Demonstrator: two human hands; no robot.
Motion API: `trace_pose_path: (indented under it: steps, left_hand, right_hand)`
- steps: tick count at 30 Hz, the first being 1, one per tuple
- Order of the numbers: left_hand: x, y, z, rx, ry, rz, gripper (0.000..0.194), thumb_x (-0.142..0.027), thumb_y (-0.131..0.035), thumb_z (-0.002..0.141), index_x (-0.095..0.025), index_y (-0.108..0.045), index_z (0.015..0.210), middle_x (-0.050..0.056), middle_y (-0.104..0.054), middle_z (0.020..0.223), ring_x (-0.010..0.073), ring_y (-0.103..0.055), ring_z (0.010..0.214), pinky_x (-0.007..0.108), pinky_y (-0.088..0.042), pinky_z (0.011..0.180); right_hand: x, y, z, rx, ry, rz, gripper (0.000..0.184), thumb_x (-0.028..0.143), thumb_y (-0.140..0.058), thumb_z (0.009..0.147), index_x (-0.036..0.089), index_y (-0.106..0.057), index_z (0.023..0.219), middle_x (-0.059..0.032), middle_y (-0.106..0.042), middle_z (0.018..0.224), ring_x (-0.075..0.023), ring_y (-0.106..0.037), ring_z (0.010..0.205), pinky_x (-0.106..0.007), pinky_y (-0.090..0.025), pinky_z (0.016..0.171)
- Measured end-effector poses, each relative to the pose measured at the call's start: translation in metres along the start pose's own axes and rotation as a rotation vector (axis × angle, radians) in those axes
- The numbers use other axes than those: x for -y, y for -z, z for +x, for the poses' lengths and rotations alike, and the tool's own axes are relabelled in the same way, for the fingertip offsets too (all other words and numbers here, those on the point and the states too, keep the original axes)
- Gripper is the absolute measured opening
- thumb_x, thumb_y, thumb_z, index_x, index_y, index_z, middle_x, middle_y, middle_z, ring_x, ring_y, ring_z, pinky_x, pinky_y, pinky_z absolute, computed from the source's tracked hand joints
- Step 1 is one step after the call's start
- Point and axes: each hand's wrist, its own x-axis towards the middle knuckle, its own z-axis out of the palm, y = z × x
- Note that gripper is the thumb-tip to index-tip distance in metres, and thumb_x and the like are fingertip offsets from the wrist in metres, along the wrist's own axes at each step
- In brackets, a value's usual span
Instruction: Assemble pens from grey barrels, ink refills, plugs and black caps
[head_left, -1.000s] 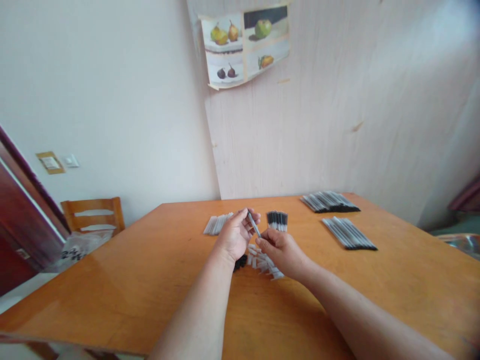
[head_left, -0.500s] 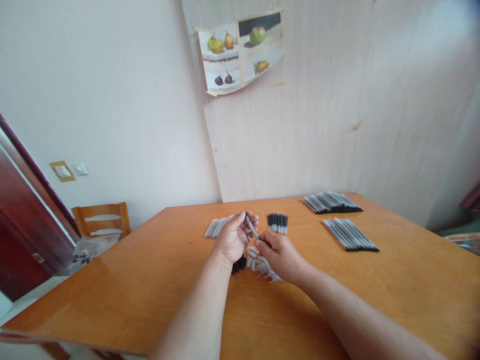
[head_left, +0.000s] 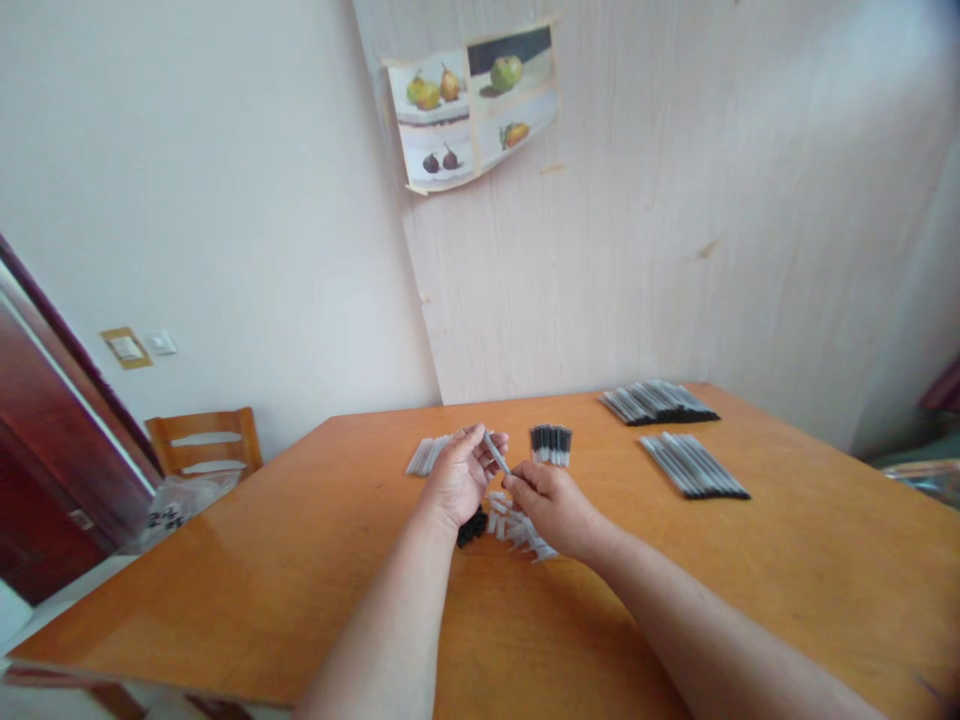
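Note:
A slim grey pen (head_left: pixel 496 453) slants between my two hands above the table. My left hand (head_left: pixel 459 478) holds its upper end between thumb and fingers, the other fingers loosely curled. At the lower end, the thumb and fingers of my right hand (head_left: pixel 553 502) pinch the pen, hiding its tip. Beneath the hands lie a heap of small black pieces (head_left: pixel 472 527) and a heap of clear pen caps (head_left: pixel 525 533), partly covered by my right hand. Behind my left hand is a row of clear pen barrels (head_left: pixel 425 456). Black ink refills (head_left: pixel 551 444) lie beyond my right hand.
On the right of the wooden table (head_left: pixel 300 560) lies a row of pens with black ends (head_left: pixel 694 466), with a larger pile of pens (head_left: pixel 658 402) behind it. A wooden chair (head_left: pixel 202 440) bearing a plastic bag (head_left: pixel 191 497) stands beyond the left edge.
The view has shifted slightly, moving most things a little to the left in the picture. Both hands keep their hold on the pen; its pose is nearly the same.

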Motion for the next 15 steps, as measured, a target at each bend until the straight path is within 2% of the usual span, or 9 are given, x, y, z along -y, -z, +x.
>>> trace_pose_path:
  steps: [4,8,11,15]
  left_hand:
    - [-0.0001,0.0024,0.0012,0.016,-0.002,0.026,0.011,-0.024,-0.065,0.080,-0.015,-0.063,0.087,0.009,-0.073,0.086,0.0195,-0.069,0.085,0.029,-0.050,0.073]
    - [-0.0002,0.0029,0.0018,0.022,-0.004,0.060,0.020,-0.029,-0.063,0.082,-0.014,-0.064,0.094,0.009,-0.073,0.085,0.0192,-0.069,0.083,0.031,-0.051,0.076]
    - [0.0007,0.0013,0.0016,0.002,-0.014,0.081,0.022,-0.034,-0.068,0.079,-0.015,-0.062,0.090,0.008,-0.073,0.081,0.0180,-0.069,0.078,0.030,-0.051,0.076]
    - [0.0019,0.0000,0.0012,0.012,-0.039,0.092,0.020,-0.029,-0.073,0.076,-0.016,-0.059,0.081,0.008,-0.073,0.081,0.0187,-0.069,0.078,0.031,-0.050,0.075]
  right_hand:
    - [-0.0027,-0.0018,0.0012,0.035,-0.030,0.075,0.032,0.039,-0.044,0.091,0.018,-0.055,0.069,-0.0006,-0.058,0.063,-0.0109,-0.049,0.057,-0.023,-0.035,0.055]
    - [-0.0023,-0.0015,0.0015,0.042,-0.032,0.095,0.034,0.039,-0.042,0.092,0.018,-0.056,0.070,-0.0007,-0.059,0.063,-0.0107,-0.050,0.056,-0.023,-0.035,0.054]
    - [-0.0005,-0.0002,0.0012,0.044,-0.017,0.082,0.035,0.040,-0.043,0.092,0.017,-0.056,0.068,-0.0005,-0.058,0.063,-0.0103,-0.051,0.057,-0.022,-0.035,0.054]
    - [-0.0013,-0.0003,0.0010,0.042,-0.018,0.090,0.036,0.041,-0.042,0.092,0.017,-0.057,0.070,-0.0004,-0.059,0.062,-0.0101,-0.051,0.056,-0.022,-0.034,0.053]
